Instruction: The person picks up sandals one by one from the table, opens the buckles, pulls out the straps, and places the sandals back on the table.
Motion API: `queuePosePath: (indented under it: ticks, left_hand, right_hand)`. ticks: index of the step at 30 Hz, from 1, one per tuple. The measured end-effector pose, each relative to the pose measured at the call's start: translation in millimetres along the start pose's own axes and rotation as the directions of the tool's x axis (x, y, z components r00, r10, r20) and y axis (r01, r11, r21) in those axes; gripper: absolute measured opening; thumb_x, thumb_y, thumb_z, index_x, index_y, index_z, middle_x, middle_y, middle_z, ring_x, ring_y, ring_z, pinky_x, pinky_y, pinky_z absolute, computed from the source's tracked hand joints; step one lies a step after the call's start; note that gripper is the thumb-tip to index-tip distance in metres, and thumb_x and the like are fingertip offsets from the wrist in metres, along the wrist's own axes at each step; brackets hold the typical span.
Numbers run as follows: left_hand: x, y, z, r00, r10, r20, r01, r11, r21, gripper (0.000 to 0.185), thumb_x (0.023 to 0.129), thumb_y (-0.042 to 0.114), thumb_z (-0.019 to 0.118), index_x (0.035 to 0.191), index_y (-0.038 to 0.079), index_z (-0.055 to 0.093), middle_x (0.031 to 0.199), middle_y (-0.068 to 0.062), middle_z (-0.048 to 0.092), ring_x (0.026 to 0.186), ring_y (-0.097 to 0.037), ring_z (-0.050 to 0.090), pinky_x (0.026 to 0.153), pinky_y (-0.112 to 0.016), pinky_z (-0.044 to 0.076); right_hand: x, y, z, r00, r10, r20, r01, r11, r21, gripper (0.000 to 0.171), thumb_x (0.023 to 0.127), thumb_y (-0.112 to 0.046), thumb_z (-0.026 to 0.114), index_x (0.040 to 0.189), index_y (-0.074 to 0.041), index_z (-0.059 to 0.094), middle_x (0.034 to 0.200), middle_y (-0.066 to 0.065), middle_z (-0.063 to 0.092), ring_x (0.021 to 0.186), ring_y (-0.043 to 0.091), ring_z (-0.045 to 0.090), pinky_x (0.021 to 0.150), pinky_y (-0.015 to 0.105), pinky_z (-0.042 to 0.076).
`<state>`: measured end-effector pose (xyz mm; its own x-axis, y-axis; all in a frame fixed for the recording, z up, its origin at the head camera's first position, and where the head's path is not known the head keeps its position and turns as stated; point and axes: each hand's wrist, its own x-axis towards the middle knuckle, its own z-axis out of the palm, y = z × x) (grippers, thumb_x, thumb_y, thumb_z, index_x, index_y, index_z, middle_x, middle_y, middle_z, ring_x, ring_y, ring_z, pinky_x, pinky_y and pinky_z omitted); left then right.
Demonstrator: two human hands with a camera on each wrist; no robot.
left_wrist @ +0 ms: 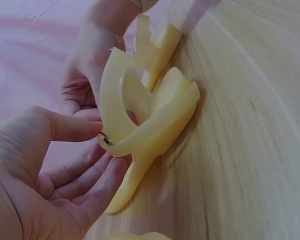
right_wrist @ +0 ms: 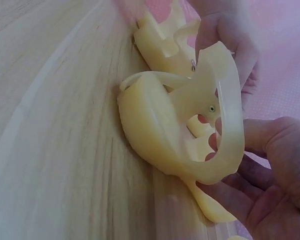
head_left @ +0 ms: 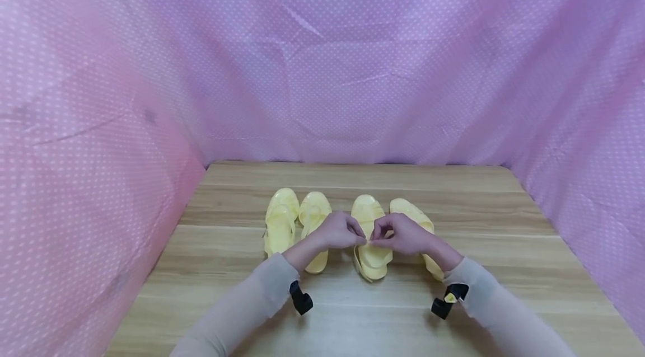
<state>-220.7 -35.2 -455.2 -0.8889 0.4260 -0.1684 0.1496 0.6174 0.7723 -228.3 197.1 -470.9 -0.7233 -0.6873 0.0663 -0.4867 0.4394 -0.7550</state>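
A pale yellow sandal (head_left: 367, 207) lies sole down on the table, toe pointing away from me, with both hands meeting over its strap. My left hand (head_left: 341, 231) pinches the strap (left_wrist: 110, 100) between thumb and fingers, beside a small metal buckle (left_wrist: 105, 139). From the other side my right hand (right_wrist: 275, 175) holds the strap too, its thumb on the outer face and some fingertips showing through the opening. In the head view the fingertips of both hands almost touch. Another yellow sandal (head_left: 410, 212) lies to the right, partly behind my right hand and wrist.
Two more yellow sandals, one at far left (head_left: 280, 228) and one (head_left: 314, 208) partly under my left forearm, lie on the wood-grain table (head_left: 373, 323). Pink dotted cloth (head_left: 327, 66) hangs around the back and sides. A black camera (head_left: 301, 299) sits on my left wrist, another (head_left: 442, 308) on the right.
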Motion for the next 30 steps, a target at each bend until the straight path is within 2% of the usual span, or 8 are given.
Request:
queuePosePath:
  ticks: [11,15,19,30]
  left_hand:
    - [1.8,0.1,-1.6,1.0,0.022,0.016,-0.022,1.0,-0.004,0.007,0.083,0.017,0.086,0.082,0.013,0.081,0.079,0.003,0.076,0.073,-0.005,0.065,0.067,-0.02,0.052]
    - [1.1,1.2,-3.6,1.0,-0.005,0.029,0.005,1.0,-0.011,0.007,0.084,0.018,0.086,0.082,0.014,0.081,0.078,0.004,0.075,0.073,-0.006,0.063,0.066,-0.02,0.05]
    - [0.2,0.9,-5.2,0.999,-0.02,0.031,0.021,0.999,-0.028,0.008,0.084,0.018,0.087,0.083,0.013,0.08,0.078,0.003,0.076,0.072,-0.006,0.064,0.065,-0.02,0.05]
    - [0.3,-1.2,-4.7,0.999,-0.021,0.029,0.022,0.999,-0.033,0.009,0.085,0.019,0.087,0.082,0.014,0.08,0.077,0.004,0.077,0.07,-0.006,0.066,0.063,-0.02,0.05]
  right_hand:
    - [5.3,2.3,-1.5,1.0,0.009,0.006,-0.009,0.999,0.037,0.008,0.096,-0.016,0.08,0.09,-0.019,0.076,0.088,-0.007,0.078,0.085,0.003,0.071,0.082,0.029,0.062]
    - [4.1,3.2,-2.3,1.0,0.006,0.016,-0.007,0.999,0.032,0.011,0.096,-0.012,0.079,0.086,-0.016,0.075,0.087,-0.004,0.078,0.084,0.002,0.071,0.081,0.027,0.062]
    - [5.6,1.9,-2.1,1.0,0.012,0.022,-0.013,0.999,0.045,0.007,0.096,-0.012,0.079,0.092,-0.015,0.075,0.09,-0.002,0.078,0.085,0.005,0.073,0.081,0.029,0.063]
    - [5.9,-1.4,-3.2,1.0,0.021,0.018,-0.022,0.998,0.064,0.008,0.095,-0.01,0.079,0.088,-0.012,0.074,0.089,0.0,0.078,0.084,0.005,0.073,0.081,0.029,0.062]
